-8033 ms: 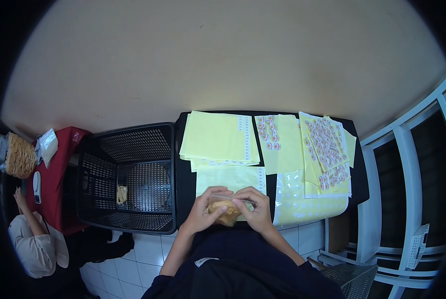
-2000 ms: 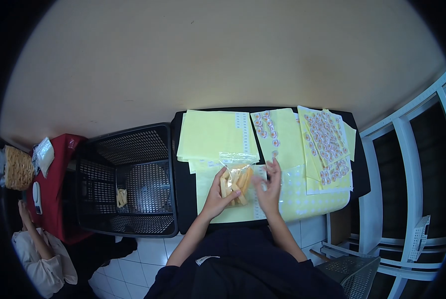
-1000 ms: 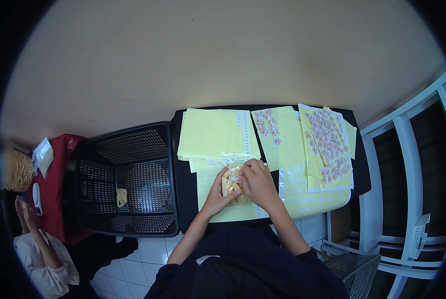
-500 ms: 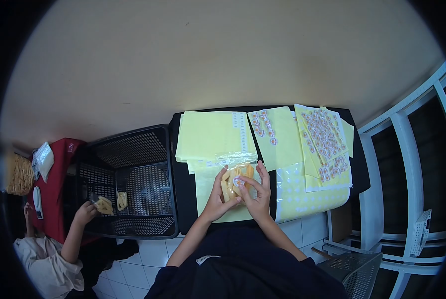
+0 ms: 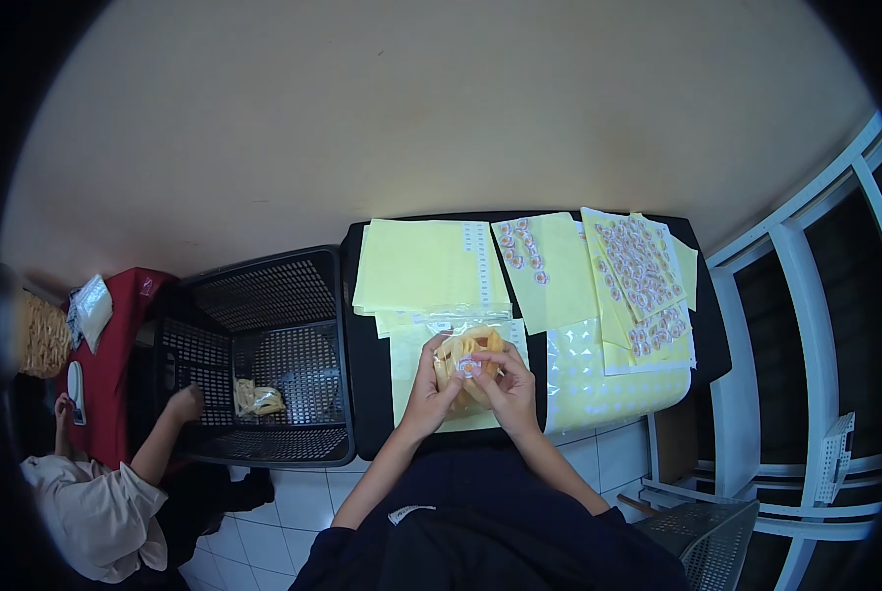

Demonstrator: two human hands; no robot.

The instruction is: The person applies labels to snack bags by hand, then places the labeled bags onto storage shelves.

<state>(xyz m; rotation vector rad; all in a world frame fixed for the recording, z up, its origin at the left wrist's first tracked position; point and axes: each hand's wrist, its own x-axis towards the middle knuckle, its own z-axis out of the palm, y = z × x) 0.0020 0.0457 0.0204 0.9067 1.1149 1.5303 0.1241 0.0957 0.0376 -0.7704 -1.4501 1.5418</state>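
A clear plastic bag of yellowish pieces [image 5: 482,342] is between my two hands, above yellow sheets on the black table. My left hand [image 5: 429,394] grips its left side, with the thumb near a round sticker [image 5: 469,366] on the bag's front. On the right side, my right hand [image 5: 510,392] holds the bag, its fingertips at the sticker. Behind the bag lies a yellow sheet stack [image 5: 416,266] with a strip of small printed labels. Sheets of round stickers [image 5: 641,266] lie to the right.
A black basket [image 5: 345,394] at the left holds filled bags [image 5: 258,398]. A co-worker's hand [image 5: 185,404] is over its left side. Farther left is a red-covered table [image 5: 111,394]. A grey perforated basket [image 5: 702,537] stands at the lower right.
The co-worker's bag has gone from their hand into the basket, beside the other one. My left thumb has moved up to the sticker, and the held bag has shifted slightly.
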